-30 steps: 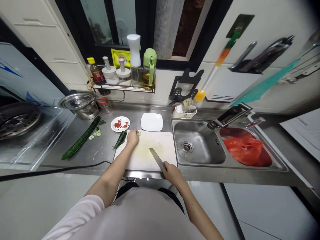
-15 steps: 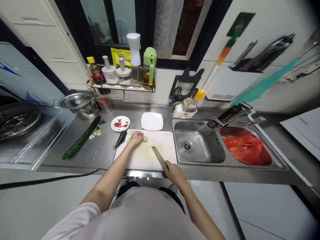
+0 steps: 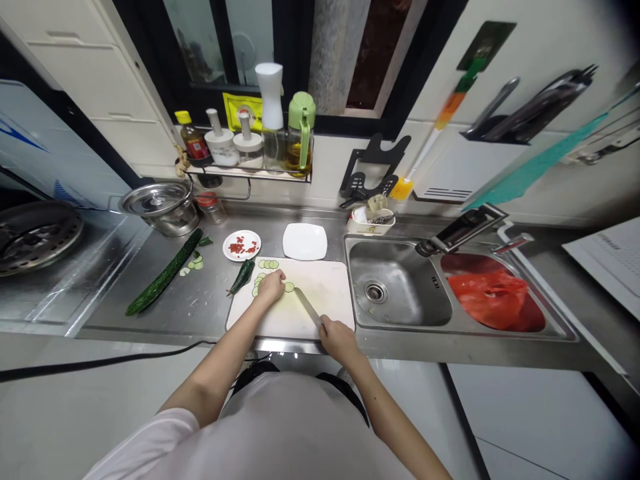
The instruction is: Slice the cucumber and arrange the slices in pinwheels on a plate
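A white cutting board [image 3: 320, 313] lies on the steel counter in front of me. My left hand [image 3: 271, 286] rests on the board with fingers curled over several round cucumber slices [image 3: 269, 265]. My right hand [image 3: 338, 336] is closed round the handle of a knife [image 3: 307, 306], whose blade points up-left toward the slices next to my left hand. A dark green pepper [image 3: 242, 276] lies at the board's left edge.
A long cucumber [image 3: 165, 272] lies left on the counter. A small plate of red bits [image 3: 241, 245] and a white square plate [image 3: 305, 241] sit behind the board. A steel pot [image 3: 161, 205] is far left, a sink [image 3: 400, 287] with a red bag [image 3: 493, 300] on the right.
My left hand pulled back from the board's far edge toward me, leaving cucumber slices spread out. The knife blade swung left, closer to my left hand.
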`<state>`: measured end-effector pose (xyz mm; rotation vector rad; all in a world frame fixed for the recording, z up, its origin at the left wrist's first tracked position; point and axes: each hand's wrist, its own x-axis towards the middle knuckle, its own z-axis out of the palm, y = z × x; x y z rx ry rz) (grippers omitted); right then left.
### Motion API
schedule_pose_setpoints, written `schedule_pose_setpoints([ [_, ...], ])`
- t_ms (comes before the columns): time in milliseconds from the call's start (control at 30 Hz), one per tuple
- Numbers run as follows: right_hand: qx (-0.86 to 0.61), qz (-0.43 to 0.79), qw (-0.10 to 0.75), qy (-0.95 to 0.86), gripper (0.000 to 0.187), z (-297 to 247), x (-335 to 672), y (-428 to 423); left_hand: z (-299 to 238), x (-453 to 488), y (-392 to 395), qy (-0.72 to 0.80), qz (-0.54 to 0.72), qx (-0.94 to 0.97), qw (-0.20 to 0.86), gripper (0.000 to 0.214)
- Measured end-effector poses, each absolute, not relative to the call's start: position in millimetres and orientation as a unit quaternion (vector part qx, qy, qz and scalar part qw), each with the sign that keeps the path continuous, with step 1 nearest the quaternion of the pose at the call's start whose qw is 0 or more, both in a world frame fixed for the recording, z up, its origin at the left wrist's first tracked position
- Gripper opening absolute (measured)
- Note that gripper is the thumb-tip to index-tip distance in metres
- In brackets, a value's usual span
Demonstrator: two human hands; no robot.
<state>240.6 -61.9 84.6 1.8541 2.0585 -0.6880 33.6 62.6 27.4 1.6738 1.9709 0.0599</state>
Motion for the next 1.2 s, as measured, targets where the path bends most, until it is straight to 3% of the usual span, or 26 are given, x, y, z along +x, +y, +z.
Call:
schedule_pose_setpoints([
  [1200, 0.585, -0.268, 0.193, 0.741, 0.031, 88, 227, -33, 21, 32, 63, 0.733, 0.028, 0.622, 0.274, 0.024],
])
